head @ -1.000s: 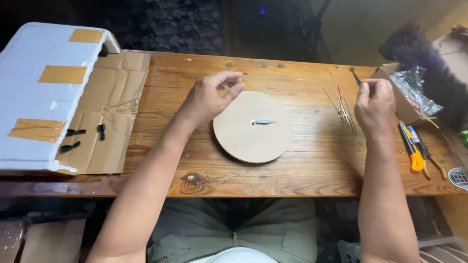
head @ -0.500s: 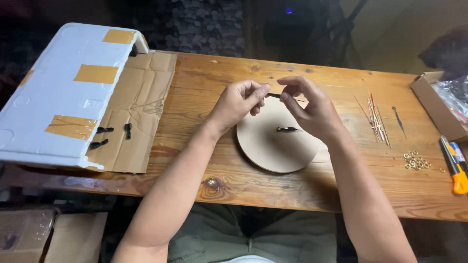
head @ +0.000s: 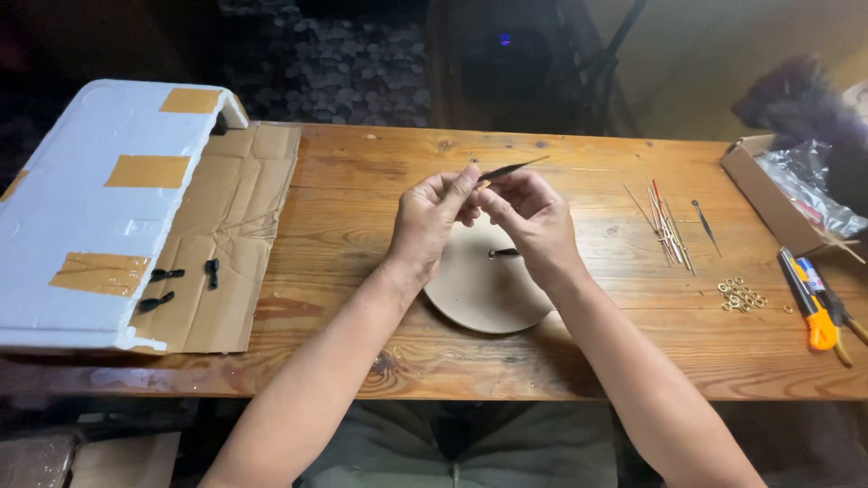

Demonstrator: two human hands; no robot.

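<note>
From the head camera, my left hand [head: 432, 217] and my right hand [head: 533, 220] meet just above the far edge of a round tan disc [head: 479, 294] lying on the wooden table [head: 579, 352]. Both grips are pinched together on a thin dark needle-like hand [head: 511, 167], whose pointed end sticks out up and to the right past my fingertips [head: 470, 178]. Just below my right grip, a small dark piece [head: 504, 253] lies at the middle of the disc.

To the right of my grip lie a bunch of thin sticks [head: 665, 221], one more dark needle [head: 705, 224] just beside them, a small heap of brass rings [head: 741, 295], and a yellow cutter [head: 811, 303] near the table edge. A cardboard box [head: 755, 185] sits farther right.

To the left of my grip, a flat cardboard sheet [head: 226, 244] carries a few small black pieces [head: 181, 285], partly under a white foam block [head: 99, 208] with tape patches.
</note>
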